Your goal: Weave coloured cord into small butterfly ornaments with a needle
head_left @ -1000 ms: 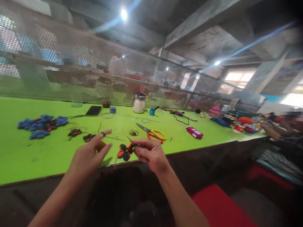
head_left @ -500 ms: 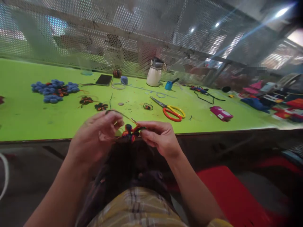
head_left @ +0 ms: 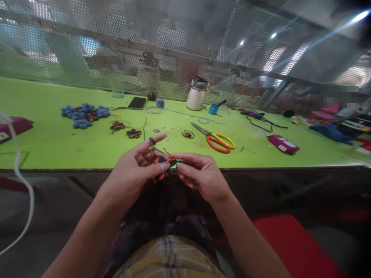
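Observation:
A small crocheted flower in dark and orange yarn hangs between my hands at the table's front edge. My left hand pinches it between thumb and fingers, and dark yarn is looped round the raised index finger. My right hand is closed beside it, thumb and index finger pressed together on a thin crochet hook, whose metal tip shows above the work; its rest is hidden by the fingers. On the table beyond lie two finished-looking dark and orange flowers and a cluster of blue crocheted flowers.
Scissors with red and yellow handles lie beyond my right hand. Farther back stand a white bottle, a blue pot and a phone. A purple packet lies right; a white cable hangs left.
My left hand has come in to the flower and now grips it, its index finger lifted with the yarn round it. The right hand stays at the work. The view has shifted left.

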Available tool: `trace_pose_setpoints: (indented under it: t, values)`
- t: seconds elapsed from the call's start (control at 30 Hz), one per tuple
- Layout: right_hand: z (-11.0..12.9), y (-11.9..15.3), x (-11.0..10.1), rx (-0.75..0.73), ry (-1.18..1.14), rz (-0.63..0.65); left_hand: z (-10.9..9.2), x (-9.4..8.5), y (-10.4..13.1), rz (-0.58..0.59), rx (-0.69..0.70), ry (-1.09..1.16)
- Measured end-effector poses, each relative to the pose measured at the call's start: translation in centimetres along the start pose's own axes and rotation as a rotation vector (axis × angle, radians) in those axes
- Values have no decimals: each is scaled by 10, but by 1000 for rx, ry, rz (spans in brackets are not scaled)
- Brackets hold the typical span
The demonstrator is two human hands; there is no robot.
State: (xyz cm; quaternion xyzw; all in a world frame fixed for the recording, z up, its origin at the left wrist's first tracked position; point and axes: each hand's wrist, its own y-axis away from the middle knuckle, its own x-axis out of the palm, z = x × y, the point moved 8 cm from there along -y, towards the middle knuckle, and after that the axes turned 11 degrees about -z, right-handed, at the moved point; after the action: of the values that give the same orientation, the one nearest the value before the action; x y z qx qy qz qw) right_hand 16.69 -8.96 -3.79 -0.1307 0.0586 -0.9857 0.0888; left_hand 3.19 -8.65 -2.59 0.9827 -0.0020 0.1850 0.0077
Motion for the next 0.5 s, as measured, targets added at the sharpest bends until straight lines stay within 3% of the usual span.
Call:
trace_pose_setpoints:
  t: [0.27,0.5]
  values:
    - [-6,-4,7,44,98,77,6,-16,-2,-21,-36,69]
    - [-16,-10,12,150,-37,65,16,-23,-5,-18,-102,207]
